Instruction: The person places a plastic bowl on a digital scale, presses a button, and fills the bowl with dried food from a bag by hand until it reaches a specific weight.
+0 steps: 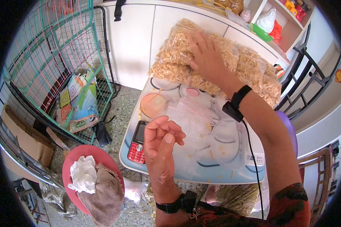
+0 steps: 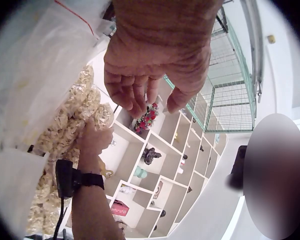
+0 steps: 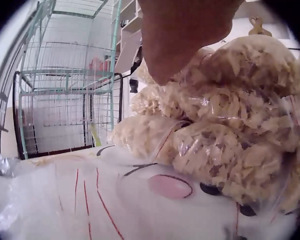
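Clear plastic bags filled with pale dried flakes (image 1: 174, 51) are piled at the far side of a small table (image 1: 223, 174). My right hand (image 1: 209, 56) rests on top of the pile, its fingers extended over the bags. In the right wrist view the hand's underside (image 3: 185, 40) shows above the stacked bags (image 3: 225, 155), its fingertips hidden. Held over the near part of the table, my left hand (image 1: 161, 145) has loosely bent fingers and nothing in it. Flat clear zip bags (image 1: 185, 117) with red seal lines lie between the hands and the pile.
A red-keyed phone (image 1: 136, 153) lies at the table's left edge. Left of it, a red stool (image 1: 69, 172) bears a brown cloth (image 1: 106, 195) and crumpled white plastic (image 1: 83, 174). A green wire cage (image 1: 98, 75) stands at far left, white cabinets (image 1: 132, 41) behind the table.
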{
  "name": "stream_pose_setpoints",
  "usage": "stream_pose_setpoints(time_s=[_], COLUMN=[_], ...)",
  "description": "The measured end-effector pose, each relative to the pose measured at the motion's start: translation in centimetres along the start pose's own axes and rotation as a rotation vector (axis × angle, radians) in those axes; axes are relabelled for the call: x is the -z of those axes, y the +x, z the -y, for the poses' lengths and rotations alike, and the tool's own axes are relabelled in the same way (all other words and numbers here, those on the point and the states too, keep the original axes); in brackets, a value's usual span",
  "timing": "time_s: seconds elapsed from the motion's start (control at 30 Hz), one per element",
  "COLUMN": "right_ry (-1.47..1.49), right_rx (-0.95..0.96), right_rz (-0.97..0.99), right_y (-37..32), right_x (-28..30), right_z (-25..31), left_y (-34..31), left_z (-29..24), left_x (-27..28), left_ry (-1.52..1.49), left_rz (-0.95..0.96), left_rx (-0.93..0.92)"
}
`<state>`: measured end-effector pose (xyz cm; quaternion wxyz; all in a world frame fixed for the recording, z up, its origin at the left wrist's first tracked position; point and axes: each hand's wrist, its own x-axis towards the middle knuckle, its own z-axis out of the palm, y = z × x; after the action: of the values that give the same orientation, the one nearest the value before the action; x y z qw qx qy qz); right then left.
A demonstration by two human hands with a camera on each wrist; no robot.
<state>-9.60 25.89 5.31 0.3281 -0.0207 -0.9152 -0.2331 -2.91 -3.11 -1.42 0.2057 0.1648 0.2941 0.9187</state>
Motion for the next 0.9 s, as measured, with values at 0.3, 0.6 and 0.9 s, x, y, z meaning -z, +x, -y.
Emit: stream_pose_setpoints(time_s=[0.3, 0.6, 0.9], right_ry=[0.091, 0.176, 0.705], right_rx=[0.107, 0.035, -0.509], right_rz=[0.182, -0.097, 0.281], right_y=[-1.0, -0.6, -12.3], right_x=[0.2, 4.8, 27.2], right_z=[-0.9, -5.3, -2.1], left_y=[0.0, -0.1, -0.4], left_z=[0.2, 0.3, 0.9], left_x=[-0.1, -0.3, -1.3], left_ry=[0.003, 0.042, 0.087], left_rz=[-0.007, -0.009, 0.008], left_rx=[0.009, -0.011, -0.002])
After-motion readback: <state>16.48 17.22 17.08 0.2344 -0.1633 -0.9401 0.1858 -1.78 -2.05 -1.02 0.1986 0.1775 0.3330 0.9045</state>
